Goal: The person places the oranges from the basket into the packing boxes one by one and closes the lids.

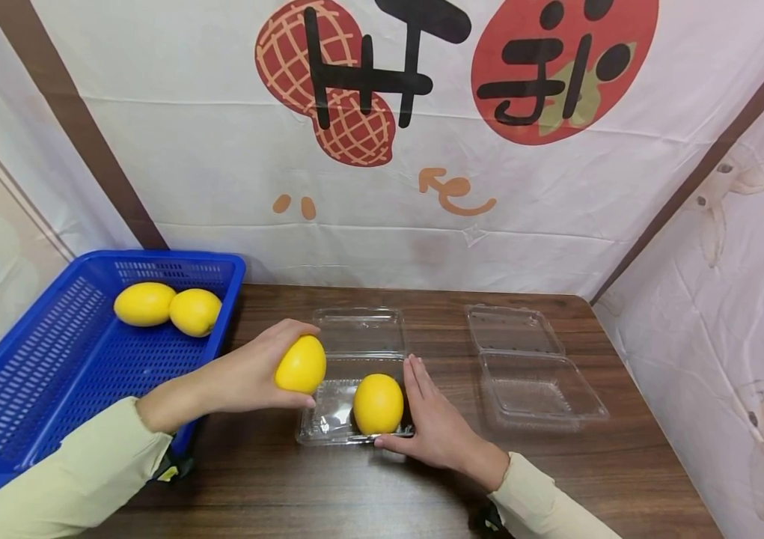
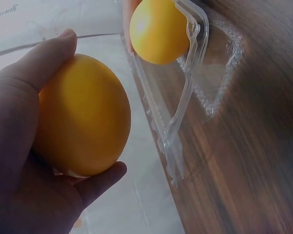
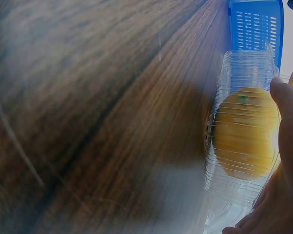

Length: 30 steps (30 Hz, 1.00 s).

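Observation:
In the head view my left hand (image 1: 257, 370) grips a yellow lemon (image 1: 301, 364) over the left part of a clear plastic clamshell box (image 1: 331, 434). Thumb and fingers wrap its sides, as the left wrist view also shows. A second lemon (image 1: 378, 404) sits in the right part of that box, whose lid lies folded back towards the wall. My right hand (image 1: 438, 427) rests against the box's right end, fingers straight, thumb (image 3: 285, 97) at the front rim. Through the ribbed wall, the right wrist view shows the lemon inside (image 3: 246, 134).
A blue plastic basket (image 1: 105, 374) at the left holds two lemons (image 1: 144, 304) in its far corner. Another clear clamshell box (image 1: 543, 389) stands lid up at the right of the wooden table (image 1: 355, 501). A printed cloth wall (image 1: 206, 187) rises behind the table.

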Each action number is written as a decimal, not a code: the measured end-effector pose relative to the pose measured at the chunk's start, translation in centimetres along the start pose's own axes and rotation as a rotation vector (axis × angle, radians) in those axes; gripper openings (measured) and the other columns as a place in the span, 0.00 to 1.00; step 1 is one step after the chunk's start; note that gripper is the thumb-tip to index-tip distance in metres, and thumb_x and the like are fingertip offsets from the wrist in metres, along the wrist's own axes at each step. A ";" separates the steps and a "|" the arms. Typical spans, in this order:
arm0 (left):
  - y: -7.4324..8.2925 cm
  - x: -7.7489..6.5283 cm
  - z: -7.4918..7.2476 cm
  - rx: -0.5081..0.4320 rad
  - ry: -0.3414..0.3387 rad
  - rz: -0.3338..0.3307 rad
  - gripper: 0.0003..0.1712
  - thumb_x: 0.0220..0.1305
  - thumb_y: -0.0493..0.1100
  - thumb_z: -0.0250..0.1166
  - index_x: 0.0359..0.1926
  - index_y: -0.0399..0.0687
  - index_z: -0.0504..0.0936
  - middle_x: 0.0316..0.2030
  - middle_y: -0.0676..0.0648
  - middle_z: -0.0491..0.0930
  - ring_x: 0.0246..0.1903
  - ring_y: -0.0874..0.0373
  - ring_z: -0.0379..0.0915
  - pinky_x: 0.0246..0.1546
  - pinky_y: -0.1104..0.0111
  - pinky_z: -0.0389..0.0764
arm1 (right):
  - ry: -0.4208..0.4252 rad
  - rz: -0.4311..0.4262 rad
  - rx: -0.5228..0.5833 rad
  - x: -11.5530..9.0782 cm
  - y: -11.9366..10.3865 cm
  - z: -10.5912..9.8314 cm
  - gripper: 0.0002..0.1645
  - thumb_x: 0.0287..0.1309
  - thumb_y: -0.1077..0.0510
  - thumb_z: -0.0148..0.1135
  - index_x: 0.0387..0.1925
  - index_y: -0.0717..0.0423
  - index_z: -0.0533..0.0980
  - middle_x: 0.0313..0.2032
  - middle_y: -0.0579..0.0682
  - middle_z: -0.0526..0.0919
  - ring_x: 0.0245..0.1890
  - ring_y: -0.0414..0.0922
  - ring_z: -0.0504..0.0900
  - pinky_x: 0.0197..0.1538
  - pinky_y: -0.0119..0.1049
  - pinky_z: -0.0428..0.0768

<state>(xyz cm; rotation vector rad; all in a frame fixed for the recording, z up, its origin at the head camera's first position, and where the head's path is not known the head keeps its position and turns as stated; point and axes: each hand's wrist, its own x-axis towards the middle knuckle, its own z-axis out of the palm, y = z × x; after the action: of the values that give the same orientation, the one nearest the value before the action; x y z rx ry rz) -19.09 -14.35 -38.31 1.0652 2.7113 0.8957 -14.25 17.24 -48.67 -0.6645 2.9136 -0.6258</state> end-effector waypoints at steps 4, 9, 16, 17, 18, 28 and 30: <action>0.1 0.1 0.2 -0.012 -0.007 0.002 0.52 0.50 0.60 0.80 0.69 0.44 0.66 0.62 0.43 0.71 0.52 0.51 0.71 0.51 0.53 0.81 | 0.003 -0.005 -0.002 0.1 0.1 0.1 0.76 0.52 0.16 0.58 0.80 0.62 0.40 0.80 0.61 0.39 0.79 0.54 0.44 0.71 0.55 0.63; 0.1 0.3 0.7 -0.016 -0.011 0.012 0.51 0.52 0.61 0.79 0.68 0.43 0.66 0.61 0.42 0.71 0.52 0.50 0.71 0.50 0.53 0.81 | 0.005 -0.006 -0.002 0.1 0.1 0.2 0.77 0.51 0.17 0.58 0.80 0.63 0.40 0.80 0.62 0.39 0.79 0.55 0.44 0.71 0.55 0.63; 0.2 0.6 1.7 -0.002 0.001 0.011 0.52 0.50 0.62 0.80 0.68 0.42 0.67 0.60 0.43 0.72 0.53 0.50 0.71 0.51 0.53 0.81 | 0.002 0.002 0.003 0.0 -0.1 0.0 0.77 0.51 0.17 0.59 0.80 0.63 0.40 0.80 0.62 0.39 0.79 0.55 0.44 0.72 0.55 0.62; 0.2 0.7 1.9 -0.002 0.001 0.010 0.52 0.50 0.62 0.80 0.68 0.42 0.67 0.60 0.42 0.72 0.53 0.50 0.71 0.52 0.52 0.80 | 0.002 0.002 0.004 0.0 -0.1 0.0 0.77 0.52 0.17 0.59 0.80 0.63 0.40 0.80 0.62 0.39 0.79 0.55 0.44 0.72 0.55 0.62; 0.2 0.7 2.0 0.000 0.001 0.009 0.52 0.50 0.62 0.79 0.68 0.42 0.67 0.60 0.42 0.72 0.53 0.50 0.71 0.52 0.52 0.81 | 0.002 0.002 0.003 0.0 -0.1 0.0 0.77 0.52 0.17 0.59 0.80 0.63 0.40 0.80 0.62 0.39 0.79 0.55 0.44 0.72 0.55 0.62; 0.3 0.8 3.0 0.037 0.030 0.014 0.53 0.49 0.65 0.79 0.68 0.44 0.68 0.61 0.43 0.72 0.52 0.51 0.73 0.50 0.54 0.82 | -0.004 0.005 0.009 0.0 0.0 0.0 0.76 0.52 0.17 0.59 0.80 0.62 0.39 0.80 0.61 0.38 0.79 0.54 0.43 0.71 0.55 0.62; 0.3 0.8 3.2 0.038 0.033 0.012 0.53 0.49 0.64 0.79 0.68 0.44 0.68 0.60 0.43 0.73 0.51 0.51 0.73 0.49 0.54 0.82 | -0.006 0.005 0.008 0.0 0.0 0.0 0.76 0.52 0.17 0.59 0.80 0.62 0.39 0.80 0.61 0.38 0.79 0.54 0.43 0.71 0.55 0.62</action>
<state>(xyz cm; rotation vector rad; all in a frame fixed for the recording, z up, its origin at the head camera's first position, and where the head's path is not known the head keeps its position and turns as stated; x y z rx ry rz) -18.57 -12.10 -40.66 1.0848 2.7624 0.8742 -14.24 17.25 -48.64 -0.6574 2.9045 -0.6341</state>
